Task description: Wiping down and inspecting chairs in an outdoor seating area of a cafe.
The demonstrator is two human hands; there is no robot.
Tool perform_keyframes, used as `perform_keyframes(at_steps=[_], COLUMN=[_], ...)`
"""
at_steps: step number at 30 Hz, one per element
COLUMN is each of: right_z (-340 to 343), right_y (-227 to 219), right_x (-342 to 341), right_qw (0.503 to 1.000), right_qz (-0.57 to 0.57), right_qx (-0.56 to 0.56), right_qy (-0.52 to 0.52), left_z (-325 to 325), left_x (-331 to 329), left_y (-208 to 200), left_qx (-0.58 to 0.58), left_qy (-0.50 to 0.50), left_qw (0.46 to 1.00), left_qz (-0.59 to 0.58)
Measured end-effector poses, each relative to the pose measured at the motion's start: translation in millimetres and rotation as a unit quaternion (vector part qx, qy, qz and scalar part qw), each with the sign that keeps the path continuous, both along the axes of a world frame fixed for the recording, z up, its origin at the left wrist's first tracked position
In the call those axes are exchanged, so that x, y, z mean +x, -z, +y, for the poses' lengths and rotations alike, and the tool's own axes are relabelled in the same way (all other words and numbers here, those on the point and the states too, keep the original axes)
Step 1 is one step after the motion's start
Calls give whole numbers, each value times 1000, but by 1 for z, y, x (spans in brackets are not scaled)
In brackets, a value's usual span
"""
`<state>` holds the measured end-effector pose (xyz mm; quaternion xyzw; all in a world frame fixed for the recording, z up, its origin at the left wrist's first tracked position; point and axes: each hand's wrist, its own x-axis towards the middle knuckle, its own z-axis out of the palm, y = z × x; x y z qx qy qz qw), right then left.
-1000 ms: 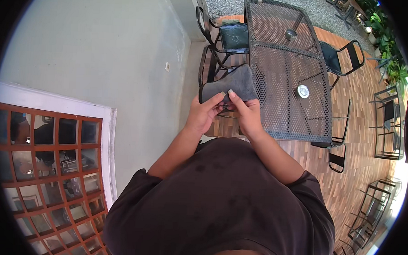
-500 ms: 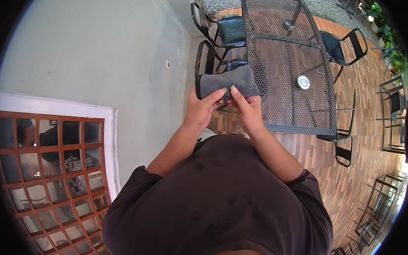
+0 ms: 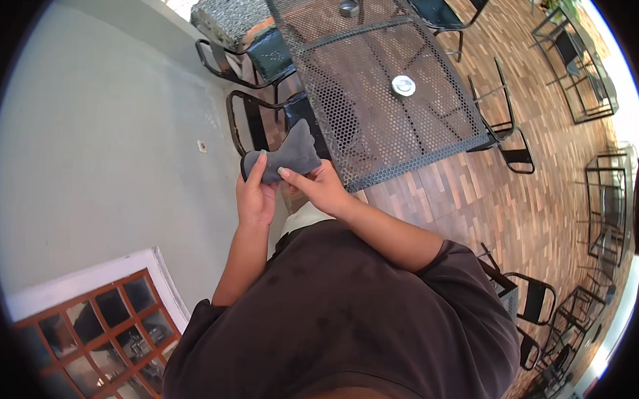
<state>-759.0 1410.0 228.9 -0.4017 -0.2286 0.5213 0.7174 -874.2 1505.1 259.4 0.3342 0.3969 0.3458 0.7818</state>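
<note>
Covered seating area with pale wall (image 3: 124, 136) on left and wood-patterned floor (image 3: 530, 214) on right. Going left to right: at lower left, note red-brown grid window (image 3: 111, 333), white-framed, then a small socket plate (image 3: 202, 147) on the wall. Next, see a black-framed chair (image 3: 254, 120), near the wall, and a farther chair (image 3: 272, 57) beyond, both alongside the table.

At left hand (image 3: 256, 201), find a pinching grasp on the grey cloth (image 3: 287, 160): thumb on near face, fingers wrapped behind. Locate cloth between both hands, in front of the body, with dark edging at its left end and upper corner pointing up and away. At right hand (image 3: 327, 189), find a second grasp, thumb tip pressed near cloth's lower middle. Cannot tell exact finger placement behind.

Judge handling as under way: cloth taken up and gripped from two sides, bent rather than spread flat, not yet let go or laid on any surface.

Further right, record mesh table (image 3: 434, 144), bearing a silver round container (image 3: 404, 86) and a darker metal one (image 3: 349, 8), neither touched. Past table edge, note black chair (image 3: 519, 154).
</note>
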Motion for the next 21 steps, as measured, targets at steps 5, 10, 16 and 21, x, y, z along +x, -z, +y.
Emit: perform_keyframes(at_steps=[5, 10, 16, 21], right_z=[2, 0, 4, 25], right_y=[29, 65, 70, 61], right_x=[13, 47, 64, 76], right_qw=[991, 945, 906, 891], right_qz=[76, 236, 244, 196], right_qx=[-72, -88, -106, -142], right_qy=[77, 210, 330, 385], left_z=[16, 39, 132, 277], left_x=[30, 58, 35, -33], left_y=[21, 52, 107, 223], left_qx=[19, 55, 258, 450], left_qy=[48, 195, 288, 75], left_qw=[998, 978, 905, 736], left_qz=[34, 55, 177, 501])
